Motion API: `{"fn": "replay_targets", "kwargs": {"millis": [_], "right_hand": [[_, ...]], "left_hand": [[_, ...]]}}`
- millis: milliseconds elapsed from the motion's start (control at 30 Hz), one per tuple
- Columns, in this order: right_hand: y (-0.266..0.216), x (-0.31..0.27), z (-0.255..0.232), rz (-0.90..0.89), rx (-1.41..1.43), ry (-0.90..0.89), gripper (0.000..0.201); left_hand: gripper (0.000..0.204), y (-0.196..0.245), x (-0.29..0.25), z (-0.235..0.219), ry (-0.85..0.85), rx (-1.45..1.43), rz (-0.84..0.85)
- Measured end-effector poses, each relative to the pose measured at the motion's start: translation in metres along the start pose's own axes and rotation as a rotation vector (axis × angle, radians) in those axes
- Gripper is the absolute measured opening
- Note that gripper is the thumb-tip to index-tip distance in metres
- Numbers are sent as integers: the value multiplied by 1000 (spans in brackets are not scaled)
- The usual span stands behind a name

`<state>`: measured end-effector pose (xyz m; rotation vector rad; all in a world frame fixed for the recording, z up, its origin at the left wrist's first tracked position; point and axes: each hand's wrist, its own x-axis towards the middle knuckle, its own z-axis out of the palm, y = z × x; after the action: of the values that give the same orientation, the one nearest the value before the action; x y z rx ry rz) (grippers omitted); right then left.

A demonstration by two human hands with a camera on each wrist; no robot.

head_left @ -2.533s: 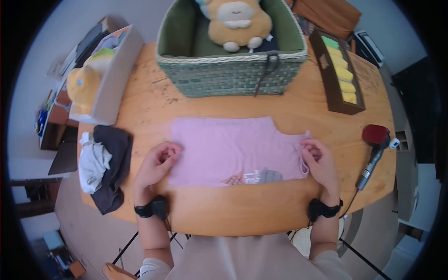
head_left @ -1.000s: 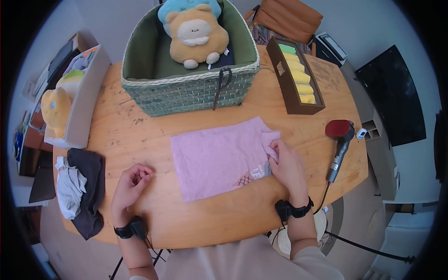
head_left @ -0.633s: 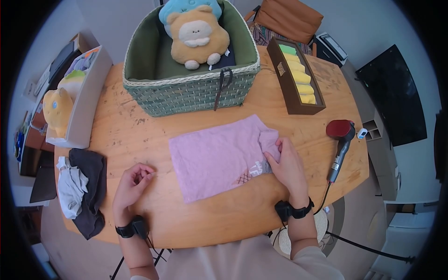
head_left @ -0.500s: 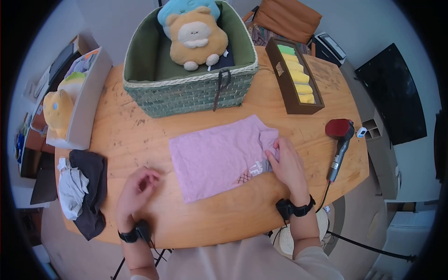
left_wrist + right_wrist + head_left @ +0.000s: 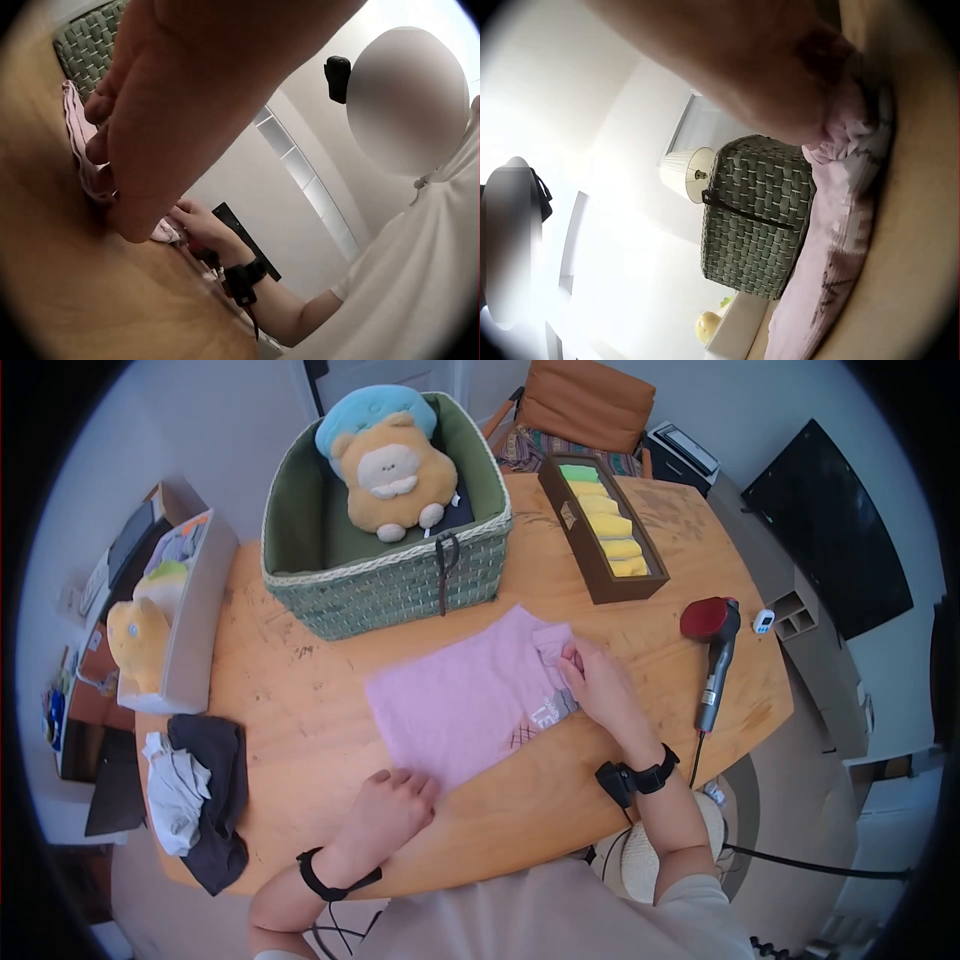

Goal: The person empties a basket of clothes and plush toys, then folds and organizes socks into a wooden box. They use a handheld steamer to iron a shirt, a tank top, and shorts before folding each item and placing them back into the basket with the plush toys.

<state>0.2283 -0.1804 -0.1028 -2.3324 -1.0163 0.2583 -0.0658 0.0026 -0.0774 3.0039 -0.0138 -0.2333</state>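
A pink tank top (image 5: pixel 455 695) with a dark lattice print and pale letters lies folded lengthwise on the wooden table, its right end turned back over itself. At that turned-back end my right hand (image 5: pixel 600 685) pinches the fabric between thumb and fingers; bunched cloth shows under it in the right wrist view. My left hand (image 5: pixel 390 818) is at the near left corner of the top, knuckles up and fingers curled down at the edge. Seen from the left wrist, the fingers (image 5: pixel 100 146) reach onto the pink cloth and the thumb is low by the table.
A green woven basket (image 5: pixel 400 595) with plush toys stands behind the top. At right are a brown box (image 5: pixel 605 582) of rolled yellow and green cloths and a red-headed hair dryer (image 5: pixel 712 670). Dark and white clothes (image 5: pixel 215 790) and a white bin (image 5: pixel 190 640) are at left.
My left hand has come from the bare table at left to the top's near left corner. The top's right end has been turned back by my right hand. The head view has shifted.
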Motion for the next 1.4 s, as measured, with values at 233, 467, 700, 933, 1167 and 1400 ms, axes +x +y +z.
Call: {"fn": "replay_targets", "kwargs": {"millis": [233,467,700,933,1167,1400], "right_hand": [[-10,-12,19,88,-217,116,38],[-18,17,36,-160,-322,28,24],[5,-5,11,-190,-26,292,23],[18,-4,30,-297,-106,49,27],[-7,-12,20,-200,93,100,36],[-1,3,39,-449,-37,134,18]], "left_hand": [[21,-13,25,-15,-245,-322,345],[46,-19,187,-50,405,-134,321],[40,-33,253,-42,12,-119,350],[27,-25,220,-58,169,58,512],[25,-33,202,-67,28,-8,501],[33,-44,198,-42,241,193,476]]}}
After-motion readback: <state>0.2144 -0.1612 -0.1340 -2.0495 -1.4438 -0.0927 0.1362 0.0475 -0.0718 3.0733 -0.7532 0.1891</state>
